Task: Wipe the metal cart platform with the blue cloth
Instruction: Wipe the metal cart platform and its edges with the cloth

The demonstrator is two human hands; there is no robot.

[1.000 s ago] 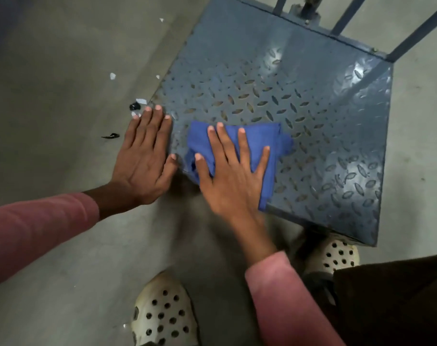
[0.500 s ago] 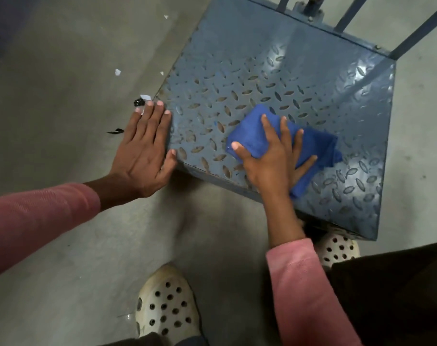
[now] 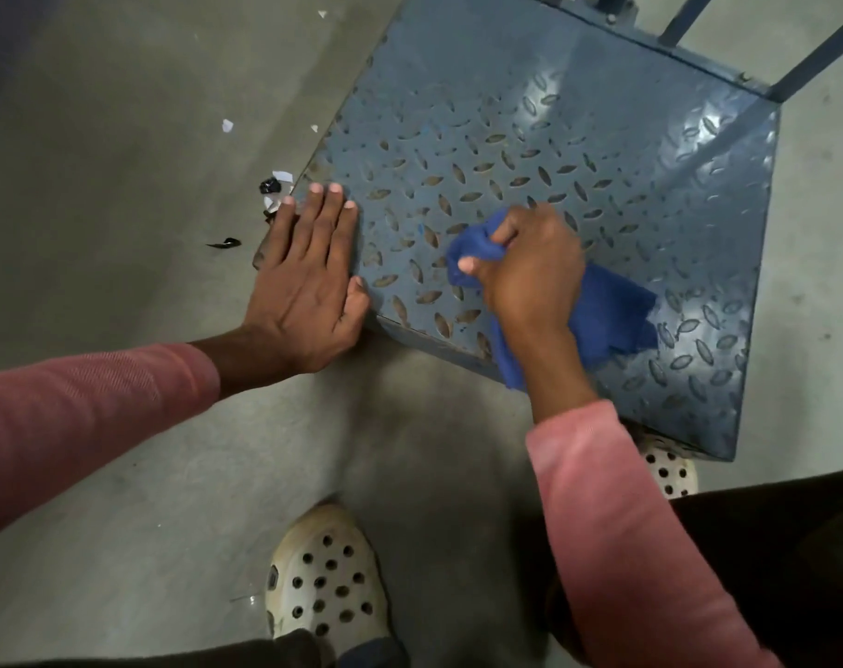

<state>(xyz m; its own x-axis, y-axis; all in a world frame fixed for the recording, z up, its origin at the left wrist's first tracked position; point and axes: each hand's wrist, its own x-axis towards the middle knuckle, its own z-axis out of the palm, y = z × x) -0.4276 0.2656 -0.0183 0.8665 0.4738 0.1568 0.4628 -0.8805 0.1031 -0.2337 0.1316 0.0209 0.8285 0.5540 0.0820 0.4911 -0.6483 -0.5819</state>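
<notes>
Cloth [image 3: 607, 320] sits bunched near the platform's [image 3: 554, 127] near edge in the head view. It trails to the right from under your right hand [image 3: 530, 267], with its long axis roughly along that edge. Your right fingers curl around its left end, gripping it. Your left hand [image 3: 303, 282] lies flat on the platform's near-left corner, fingers straight and close together, holding nothing. The next stroke likely runs toward the platform's far side.

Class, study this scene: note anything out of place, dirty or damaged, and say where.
Torn white paper scraps and black fragments litter the grey concrete floor beside the blue metal cart platform's corner, by the left hand. Brownish grime fills the platform's near tread marks.
</notes>
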